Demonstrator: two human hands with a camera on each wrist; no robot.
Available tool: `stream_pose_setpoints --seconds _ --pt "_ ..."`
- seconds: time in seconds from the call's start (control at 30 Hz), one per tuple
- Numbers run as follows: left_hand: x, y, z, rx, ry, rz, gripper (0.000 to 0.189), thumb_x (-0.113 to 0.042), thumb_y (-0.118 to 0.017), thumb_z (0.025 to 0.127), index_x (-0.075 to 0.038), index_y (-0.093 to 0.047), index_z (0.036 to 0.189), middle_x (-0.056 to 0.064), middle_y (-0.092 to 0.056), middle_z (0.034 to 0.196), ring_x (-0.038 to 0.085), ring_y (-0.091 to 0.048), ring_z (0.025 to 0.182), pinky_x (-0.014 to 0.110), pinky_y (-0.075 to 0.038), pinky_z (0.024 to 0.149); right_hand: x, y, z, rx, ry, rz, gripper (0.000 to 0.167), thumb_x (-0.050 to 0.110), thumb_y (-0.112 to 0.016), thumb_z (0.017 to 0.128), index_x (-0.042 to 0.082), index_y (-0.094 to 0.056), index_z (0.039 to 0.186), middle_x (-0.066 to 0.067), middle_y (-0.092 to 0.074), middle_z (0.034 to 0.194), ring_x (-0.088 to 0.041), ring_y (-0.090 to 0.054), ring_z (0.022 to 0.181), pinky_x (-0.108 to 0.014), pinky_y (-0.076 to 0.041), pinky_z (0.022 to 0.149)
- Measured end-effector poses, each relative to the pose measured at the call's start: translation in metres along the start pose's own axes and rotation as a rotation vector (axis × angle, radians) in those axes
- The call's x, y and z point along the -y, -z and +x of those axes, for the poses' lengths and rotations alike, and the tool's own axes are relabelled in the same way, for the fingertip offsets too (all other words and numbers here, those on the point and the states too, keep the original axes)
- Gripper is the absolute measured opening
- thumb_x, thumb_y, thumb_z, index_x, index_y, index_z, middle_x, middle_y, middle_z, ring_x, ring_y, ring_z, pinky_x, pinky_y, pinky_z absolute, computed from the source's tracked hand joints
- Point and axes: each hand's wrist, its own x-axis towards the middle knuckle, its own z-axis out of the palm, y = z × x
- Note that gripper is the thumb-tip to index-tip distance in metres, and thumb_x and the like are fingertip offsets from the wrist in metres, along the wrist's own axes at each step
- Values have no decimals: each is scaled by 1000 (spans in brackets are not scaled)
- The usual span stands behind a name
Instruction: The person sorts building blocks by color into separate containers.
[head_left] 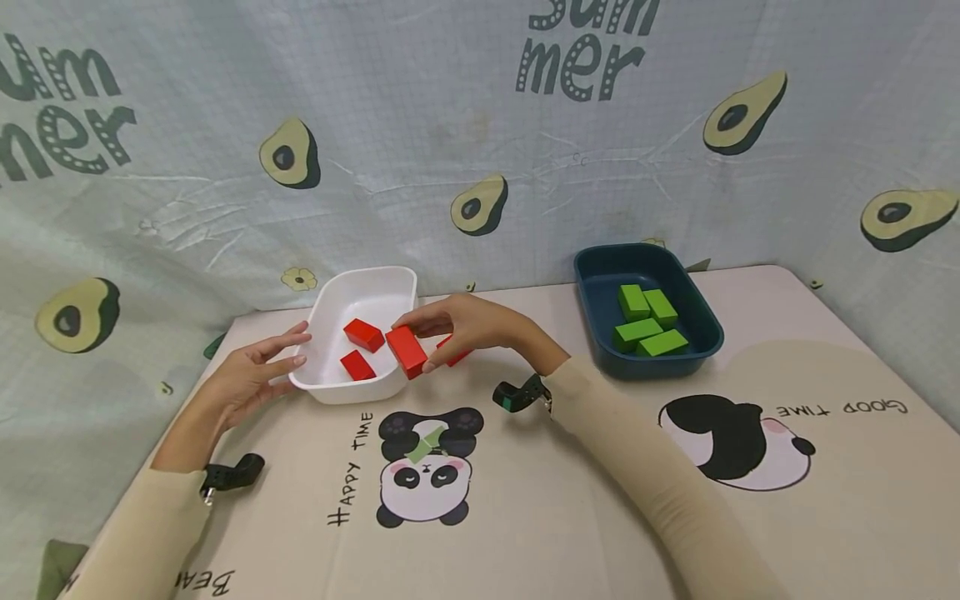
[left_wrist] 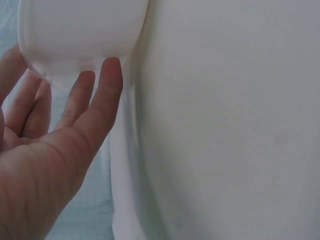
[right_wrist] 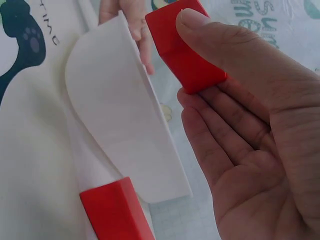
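Observation:
My right hand (head_left: 468, 321) pinches a red block (head_left: 407, 352) between thumb and fingers, above the right rim of a white bin (head_left: 330, 395). In the right wrist view the thumb presses on one face of the held block (right_wrist: 185, 50). Inside the bin lie two red blocks (head_left: 364, 335). Another red block (head_left: 455, 351) is on the table just right of the bin, partly hidden by my right hand. My left hand (head_left: 247, 375) touches the bin's left side with fairly straight fingers; in the left wrist view several fingertips (left_wrist: 111, 67) rest against its outer wall.
Farther right on the table stands a dark blue bin (head_left: 708, 354) holding several green blocks (head_left: 634, 302). A hanging cloth (head_left: 405, 125) with avocado prints rises behind the table. Panda drawings (head_left: 424, 479) and lettering mark the tablecloth.

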Motion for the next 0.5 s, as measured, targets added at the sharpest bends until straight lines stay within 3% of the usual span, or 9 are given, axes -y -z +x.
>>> stream_pose_setpoints --seconds 0.27,0.5 --pt "0 2 0 -6 -11 29 57 -10 -70 97 -16 -51 151 -8 -14 170 32 -13 152 21 -58 89 2 -6 14 -7 16 2 63 12 -85 83 10 -61 141 -1 -63 138 -11 -59 129 -21 -46 108" --pt "2 0 0 2 -6 15 55 -10 -71 96 -18 -55 148 -8 -13 170 30 -13 152 21 -58 89 0 -10 24 -30 -26 24 65 13 -86 83 10 -59 142 -3 -61 142 -13 -57 131 -23 -45 109"
